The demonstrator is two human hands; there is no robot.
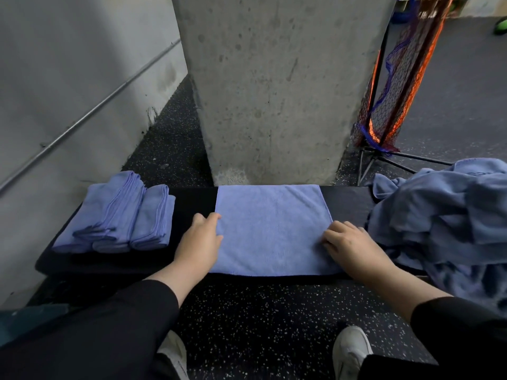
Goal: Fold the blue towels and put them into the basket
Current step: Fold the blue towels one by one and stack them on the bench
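- I see one blue towel (270,229) spread flat mid-surface, between my two hands.
- Three folded towels (120,215) sit side by side at the left end; a loose heap of unfolded towels (444,215) fills the right end, too tangled to count.
- The surface (192,198) is black, fronting a concrete pillar (274,86) on speckled floor (247,311).
- My left hand (200,237) touches the towel's left edge, fingers loosely curled.
- My right hand (348,242) rests on the right edge, fingers bent down onto the cloth.
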